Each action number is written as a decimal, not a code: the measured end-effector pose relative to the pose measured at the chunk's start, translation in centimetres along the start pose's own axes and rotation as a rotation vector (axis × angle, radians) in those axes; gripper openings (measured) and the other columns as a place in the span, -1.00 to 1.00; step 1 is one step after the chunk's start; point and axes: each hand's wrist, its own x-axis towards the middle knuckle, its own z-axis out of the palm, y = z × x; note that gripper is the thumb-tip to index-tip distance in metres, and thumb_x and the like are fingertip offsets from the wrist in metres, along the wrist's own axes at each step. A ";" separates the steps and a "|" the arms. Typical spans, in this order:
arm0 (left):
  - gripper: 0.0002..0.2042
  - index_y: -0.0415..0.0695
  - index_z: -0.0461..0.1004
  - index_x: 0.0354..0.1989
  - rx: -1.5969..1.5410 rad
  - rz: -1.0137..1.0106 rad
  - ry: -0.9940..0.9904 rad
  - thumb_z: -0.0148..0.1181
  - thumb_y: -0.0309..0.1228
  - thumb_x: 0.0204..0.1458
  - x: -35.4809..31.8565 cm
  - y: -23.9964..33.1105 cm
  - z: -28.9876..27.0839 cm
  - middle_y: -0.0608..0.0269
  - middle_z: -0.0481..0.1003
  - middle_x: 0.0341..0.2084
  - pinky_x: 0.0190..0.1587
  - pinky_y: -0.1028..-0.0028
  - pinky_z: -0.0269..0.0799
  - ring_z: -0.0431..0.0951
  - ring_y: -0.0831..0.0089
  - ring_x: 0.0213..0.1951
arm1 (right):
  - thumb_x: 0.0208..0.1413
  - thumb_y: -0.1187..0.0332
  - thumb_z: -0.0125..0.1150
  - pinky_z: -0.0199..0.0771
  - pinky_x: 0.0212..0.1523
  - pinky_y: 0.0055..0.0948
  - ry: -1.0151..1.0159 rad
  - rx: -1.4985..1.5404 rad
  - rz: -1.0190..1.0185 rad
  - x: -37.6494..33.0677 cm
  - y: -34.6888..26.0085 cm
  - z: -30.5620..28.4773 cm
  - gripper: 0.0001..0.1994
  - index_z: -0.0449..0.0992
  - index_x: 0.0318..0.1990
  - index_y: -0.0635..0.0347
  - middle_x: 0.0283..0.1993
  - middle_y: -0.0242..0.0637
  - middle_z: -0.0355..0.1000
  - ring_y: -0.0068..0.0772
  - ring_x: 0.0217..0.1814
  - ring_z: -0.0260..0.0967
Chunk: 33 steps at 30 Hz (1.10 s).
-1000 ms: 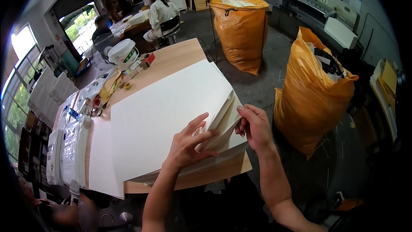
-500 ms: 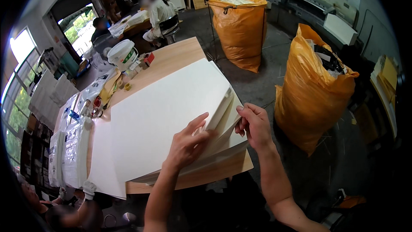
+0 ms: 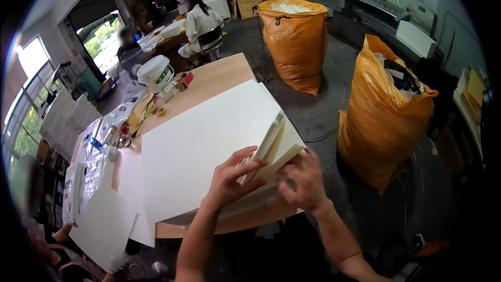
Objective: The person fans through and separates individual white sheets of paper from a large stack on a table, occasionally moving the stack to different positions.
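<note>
A thick stack of large white paper sheets (image 3: 203, 146) lies on a wooden table (image 3: 219, 75). My left hand (image 3: 232, 177) rests flat on top near the stack's front right corner, fingers spread. At that corner my right hand (image 3: 302, 177) pinches a bundle of lifted sheets (image 3: 276, 143) and bends them upward, so the corner fans apart from the sheets below.
Two full orange sacks (image 3: 295, 31) (image 3: 386, 120) stand on the floor to the right. A white bucket (image 3: 155, 73), tape and small items sit at the table's far left. Another person's hand holds a white sheet (image 3: 102, 224) at lower left. A seated person (image 3: 198, 21) works at the back.
My right hand has slid further under the corner and lifted the bundle of sheets higher. A loose white sheet has come into view at lower left.
</note>
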 end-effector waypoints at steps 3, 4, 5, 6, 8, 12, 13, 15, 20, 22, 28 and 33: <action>-0.42 0.34 0.51 0.20 0.309 0.216 -0.099 0.49 -0.26 -0.07 0.2 0.9 0.6 0.14 0.33 0.34 0.12 0.22 0.57 0.48 0.07 0.23 | 0.03 0.18 0.26 0.05 0.45 -0.03 -0.314 0.141 0.091 -1.3 0.0 0.7 -0.57 0.59 0.06 0.10 0.12 -0.02 0.49 0.12 0.32 0.26; -0.37 0.37 0.45 0.26 0.328 0.203 -0.122 0.48 -0.25 -0.07 0.2 1.1 0.5 0.12 0.30 0.36 0.15 0.22 0.54 0.45 0.06 0.25 | 0.04 0.17 0.24 0.05 0.45 -0.03 -0.389 0.214 0.134 -1.3 0.0 0.7 -0.54 0.59 0.11 0.08 0.14 0.02 0.49 0.15 0.34 0.26; -0.32 0.39 0.38 0.31 0.346 0.190 -0.145 0.46 -0.24 -0.06 0.1 1.3 0.5 0.11 0.27 0.37 0.17 0.21 0.52 0.43 0.06 0.27 | 0.04 0.17 0.24 0.05 0.44 -0.03 -0.438 0.229 0.166 -1.2 0.0 0.7 -0.55 0.59 0.10 0.10 0.13 0.02 0.49 0.14 0.33 0.27; -0.27 0.41 0.31 0.37 0.364 0.177 -0.168 0.44 -0.24 -0.05 0.1 1.4 0.4 0.09 0.24 0.39 0.20 0.21 0.50 0.40 0.05 0.29 | 0.04 0.18 0.24 0.06 0.43 -0.02 -0.486 0.244 0.198 -1.2 0.0 0.6 -0.55 0.59 0.10 0.11 0.13 0.03 0.49 0.14 0.33 0.27; -0.24 0.33 0.29 0.41 0.413 0.173 -0.181 0.43 -0.25 -0.05 0.1 1.1 0.6 0.10 0.26 0.38 0.21 0.23 0.49 0.40 0.08 0.30 | 0.04 0.19 0.24 0.07 0.42 -0.02 -0.531 0.248 0.236 -1.1 0.0 0.8 -0.56 0.59 0.08 0.14 0.11 0.03 0.50 0.12 0.30 0.30; -0.37 0.07 0.43 0.26 0.371 0.138 -0.126 0.46 -0.28 -0.07 0.9 0.1 0.9 0.12 0.40 0.24 0.08 0.23 0.57 0.50 0.13 0.18 | 0.04 0.22 0.25 0.22 0.32 -0.04 -0.415 0.226 0.202 -0.9 -0.2 1.0 -0.60 0.57 0.03 0.21 0.04 0.01 0.53 0.09 0.14 0.42; -0.39 0.02 0.44 0.24 0.353 0.118 -0.130 0.45 -0.28 -0.06 0.9 0.0 1.1 0.13 0.43 0.19 0.07 0.24 0.58 0.51 0.14 0.15 | 0.05 0.23 0.25 0.29 0.28 -0.05 -0.370 0.220 0.180 -0.8 -0.5 0.8 -0.61 0.56 0.01 0.23 0.02 0.00 0.54 0.09 0.08 0.46; -0.42 -0.04 0.44 0.21 0.334 0.106 -0.124 0.43 -0.28 -0.04 1.0 -0.4 1.3 0.15 0.48 0.13 0.05 0.25 0.58 0.54 0.15 0.09 | 0.05 0.33 0.28 0.50 0.07 -0.15 -0.191 0.168 0.043 -0.8 0.3 0.8 -0.66 0.56 -0.02 0.26 -0.05 -0.03 0.55 0.01 -0.01 0.50; -0.41 -0.10 0.37 0.29 0.347 0.113 -0.107 0.36 -0.27 0.05 0.7 -0.5 1.3 0.15 0.51 0.10 0.02 0.24 0.58 0.56 0.16 0.04 | 0.13 0.37 0.30 0.51 -0.19 -0.20 0.107 0.019 0.421 -1.9 2.6 -1.5 -0.81 0.49 -0.42 0.29 -0.34 -0.10 0.53 -0.05 -0.25 0.51; -0.37 0.10 0.29 0.40 0.278 0.081 -0.122 0.30 -0.34 0.09 0.7 -0.3 1.3 0.11 0.44 0.21 0.02 0.19 0.58 0.55 0.11 0.04 | 0.15 0.33 0.32 0.46 -0.28 -0.16 -0.002 -0.081 0.515 -1.7 3.5 -2.6 -0.72 0.43 -0.48 0.30 -0.43 -0.10 0.50 -0.04 -0.35 0.49; -0.38 0.45 0.42 0.27 0.279 0.080 -0.131 0.27 -0.49 0.03 0.4 -0.6 1.0 0.04 0.27 0.38 0.00 0.18 0.58 0.54 0.01 0.04 | 0.24 0.24 0.27 0.37 -0.43 -0.11 -0.053 0.203 0.559 2.3 0.9 -2.8 -0.66 0.36 -0.43 0.30 -0.53 -0.03 0.41 0.00 -0.50 0.43; -0.58 0.28 0.58 0.01 0.194 0.063 -0.092 0.31 -0.52 -0.02 0.9 -0.3 0.7 0.02 0.34 0.33 0.02 0.19 0.56 0.56 0.02 0.02 | 0.31 0.23 0.22 0.27 -0.60 -0.44 0.093 1.219 0.828 2.4 2.8 -0.6 -0.65 0.32 -0.45 0.24 -0.59 -0.39 0.33 -0.57 -0.56 0.39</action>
